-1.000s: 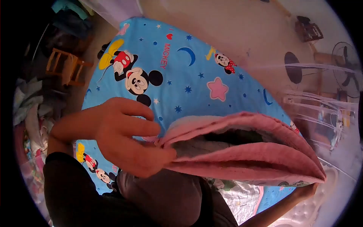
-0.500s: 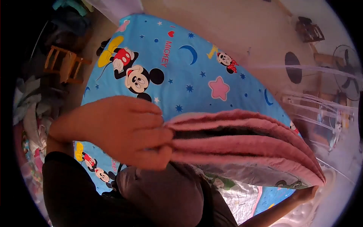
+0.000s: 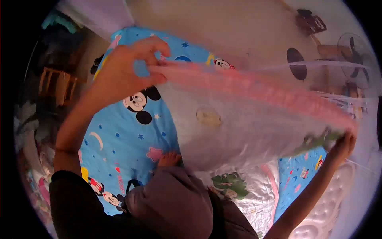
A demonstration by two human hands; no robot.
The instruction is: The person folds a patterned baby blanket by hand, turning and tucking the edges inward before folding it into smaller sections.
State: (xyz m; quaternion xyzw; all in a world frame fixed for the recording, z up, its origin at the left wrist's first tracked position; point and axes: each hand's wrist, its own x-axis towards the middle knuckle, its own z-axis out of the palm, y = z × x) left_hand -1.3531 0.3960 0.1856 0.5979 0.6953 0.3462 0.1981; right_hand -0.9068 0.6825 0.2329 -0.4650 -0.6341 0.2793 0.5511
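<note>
My left hand (image 3: 125, 71) is raised at the upper left, its thumb and fingers pinching one corner of a thin quilt (image 3: 230, 131). My right hand (image 3: 344, 145), far out on the right, grips the other end of the same pink border (image 3: 258, 89). Stretched between both hands, the quilt's pale grey panel hangs down, smeared by motion. Its lower part, with a green printed figure, lies beside my bent knee (image 3: 175, 203). Underneath is a blue bedsheet (image 3: 119, 147) printed with cartoon mice, stars and moons. My bare foot (image 3: 170, 159) rests on that sheet.
A tufted headboard (image 3: 322, 207) stands at the lower right. Sheer netting (image 3: 99, 16) hangs around the bed. Beyond it are a wooden chair (image 3: 59, 85), heaped clothes (image 3: 28, 131) on the left, and a fan (image 3: 353, 59) on the right.
The bunched pink folds have spread into one stretched border with the grey panel hanging below. My left hand has risen away from me, and my right hand has also moved up.
</note>
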